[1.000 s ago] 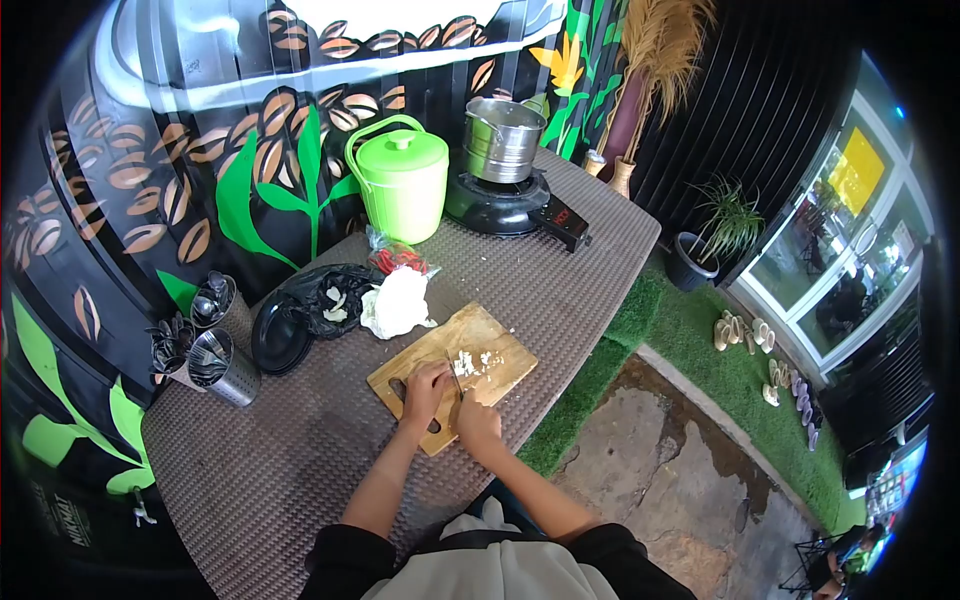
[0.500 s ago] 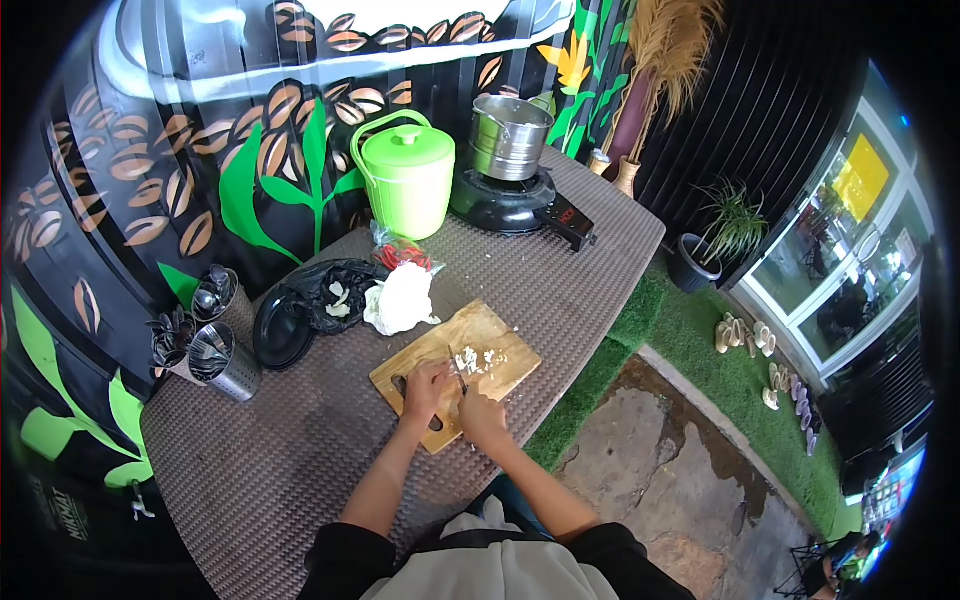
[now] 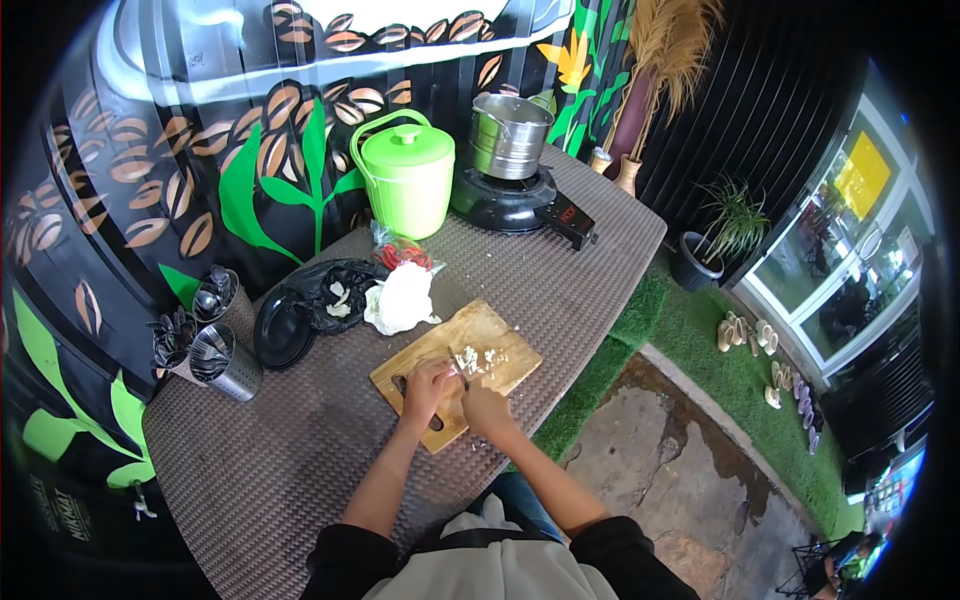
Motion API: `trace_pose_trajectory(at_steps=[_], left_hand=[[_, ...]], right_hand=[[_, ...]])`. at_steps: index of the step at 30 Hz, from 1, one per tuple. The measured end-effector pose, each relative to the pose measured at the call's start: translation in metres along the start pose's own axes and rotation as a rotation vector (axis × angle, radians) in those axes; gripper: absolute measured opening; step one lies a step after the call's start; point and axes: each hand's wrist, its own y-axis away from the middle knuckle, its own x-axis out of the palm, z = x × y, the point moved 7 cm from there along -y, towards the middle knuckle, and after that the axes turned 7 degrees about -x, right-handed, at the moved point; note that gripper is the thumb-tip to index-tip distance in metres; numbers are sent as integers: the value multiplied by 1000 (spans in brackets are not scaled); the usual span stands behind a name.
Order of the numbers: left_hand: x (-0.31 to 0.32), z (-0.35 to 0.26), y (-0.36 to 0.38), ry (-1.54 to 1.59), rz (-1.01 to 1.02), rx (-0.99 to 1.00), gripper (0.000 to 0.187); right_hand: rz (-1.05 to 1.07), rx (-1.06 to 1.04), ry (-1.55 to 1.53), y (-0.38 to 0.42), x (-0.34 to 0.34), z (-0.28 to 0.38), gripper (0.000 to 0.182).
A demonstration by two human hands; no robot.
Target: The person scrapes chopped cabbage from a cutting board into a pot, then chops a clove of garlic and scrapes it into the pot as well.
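Over the wooden cutting board [image 3: 485, 320], my right hand [image 3: 488, 414] is closed round the handle of a knife [image 3: 463, 379], its blade pointing up toward the far side of the board. Close beside it, my left hand [image 3: 428, 387] has its fingers pinched together near the blade. A small pale bit shows at those fingertips, too small to name. Just beyond both hands lie chopped white pieces [image 3: 482, 359]. A crumpled white bundle [image 3: 402, 300] sits past the board's far left corner, with a black plastic bag [image 3: 340, 290] holding pale scraps beside it.
Black plates [image 3: 282, 335] and metal cups of cutlery [image 3: 226, 365] stand at left. At the back are a lidded green bucket [image 3: 408, 185], a bag of red chillies [image 3: 405, 255] and a steel pot [image 3: 511, 140] on a black portable stove [image 3: 503, 205]. The woven table's [image 3: 600, 260] edge runs along the right.
My right hand has shifted slightly with the knife and looks a little blurred. My left hand stays at nearly the same spot on the board.
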Motion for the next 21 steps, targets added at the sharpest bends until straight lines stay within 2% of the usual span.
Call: trace_pose_trajectory(at_steps=[1, 3, 5, 7, 10, 12, 13, 15, 19, 21], left_hand=[[-1, 0, 0, 4, 5, 0, 17], [-1, 1, -1, 27, -3, 5, 16], [1, 2, 3, 49, -4, 13, 16], [1, 1, 1, -38, -2, 15, 16], [1, 0, 1, -27, 6, 11, 16], [1, 2, 1, -33, 7, 0, 16], [1, 3, 0, -38, 9, -11, 16], [2, 5, 0, -27, 20, -21, 16], [0, 3, 1, -22, 14, -35, 16], [-2, 0, 0, -14, 7, -27, 16]], right_hand=[[1, -1, 1, 3, 0, 5, 20], [-62, 153, -140, 13, -1, 5, 21], [-83, 145, -117, 7, 19, 4, 24], [-115, 132, -94, 2, 10, 6, 26], [-69, 79, -99, -8, -5, -4, 30], [1, -39, -158, -13, -10, -6, 30], [0, -36, -158, -10, -11, -4, 30], [-8, 101, -204, 0, -10, -5, 30], [20, 77, -146, 11, 6, 7, 29], [-52, 145, -185, 13, 14, 3, 31]])
